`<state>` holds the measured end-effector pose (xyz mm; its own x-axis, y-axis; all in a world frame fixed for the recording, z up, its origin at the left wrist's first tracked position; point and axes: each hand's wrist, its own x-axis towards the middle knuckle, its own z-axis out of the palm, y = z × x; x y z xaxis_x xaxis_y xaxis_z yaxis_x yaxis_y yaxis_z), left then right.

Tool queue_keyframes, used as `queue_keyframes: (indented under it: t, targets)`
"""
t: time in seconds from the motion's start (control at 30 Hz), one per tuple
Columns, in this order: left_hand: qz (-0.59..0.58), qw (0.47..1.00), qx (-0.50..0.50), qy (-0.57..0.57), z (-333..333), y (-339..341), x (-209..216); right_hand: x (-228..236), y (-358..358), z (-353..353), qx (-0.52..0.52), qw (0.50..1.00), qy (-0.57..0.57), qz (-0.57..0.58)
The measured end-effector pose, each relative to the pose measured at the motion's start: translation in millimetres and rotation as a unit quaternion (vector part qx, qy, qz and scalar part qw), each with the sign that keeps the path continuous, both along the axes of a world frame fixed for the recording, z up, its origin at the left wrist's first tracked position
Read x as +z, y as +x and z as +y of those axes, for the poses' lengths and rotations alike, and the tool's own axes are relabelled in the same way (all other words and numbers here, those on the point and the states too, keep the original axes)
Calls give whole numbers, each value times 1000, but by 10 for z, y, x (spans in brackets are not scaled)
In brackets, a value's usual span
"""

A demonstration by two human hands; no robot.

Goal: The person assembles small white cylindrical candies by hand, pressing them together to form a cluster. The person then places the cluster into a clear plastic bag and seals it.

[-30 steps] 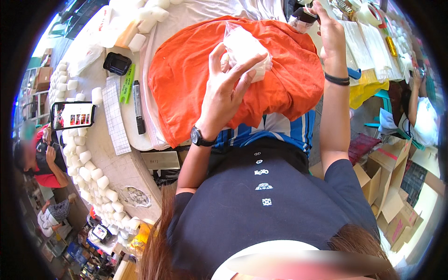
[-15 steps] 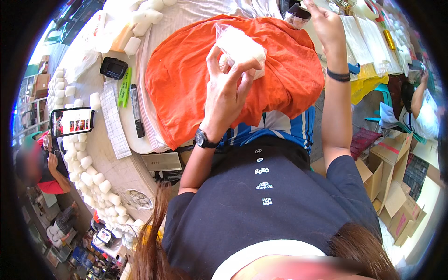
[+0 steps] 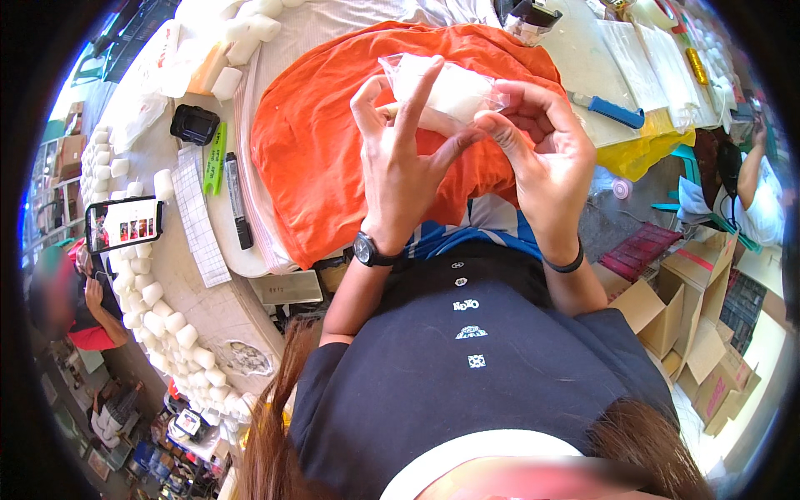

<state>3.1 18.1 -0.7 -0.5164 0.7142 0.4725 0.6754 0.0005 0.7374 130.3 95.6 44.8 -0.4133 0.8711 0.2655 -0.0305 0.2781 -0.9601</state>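
A white candle-like cylinder point(image 3: 446, 90) wrapped in clear plastic film is held over an orange cloth point(image 3: 308, 158) that lies across my lap and the table edge. My left hand point(image 3: 396, 146) grips it from the left and below, thumb underneath and one finger raised along its near side. At the right end of the wrap, my right hand point(image 3: 546, 137) pinches the loose film between thumb and fingers. Whether a piece of tape is in that pinch is too small to tell. Beyond the cloth stands a black tape dispenser point(image 3: 532, 21).
Rows of white cylinders point(image 3: 179, 325) line the table's left edge beside a phone point(image 3: 125, 223). A marker point(image 3: 237, 204), a green cutter point(image 3: 215, 158) and a black tray point(image 3: 195, 123) lie left of the cloth. A blue-handled knife point(image 3: 612, 110) and plastic sleeves point(image 3: 633, 62) lie right.
My right hand has come down from beside the tape dispenser to the right end of the wrapped cylinder. My left hand keeps holding it, with one finger now raised.
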Motion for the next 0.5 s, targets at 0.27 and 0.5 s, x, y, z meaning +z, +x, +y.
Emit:
queue_keyframes:
  t: [0.27,0.5]
  targets:
    - [16,996,-90,-1,40,-163,51,-148,46,79,-13,999,44,25]
    - [-40,992,-101,56,111,-97,-15,-218,-10,100,-77,944,319,-17]
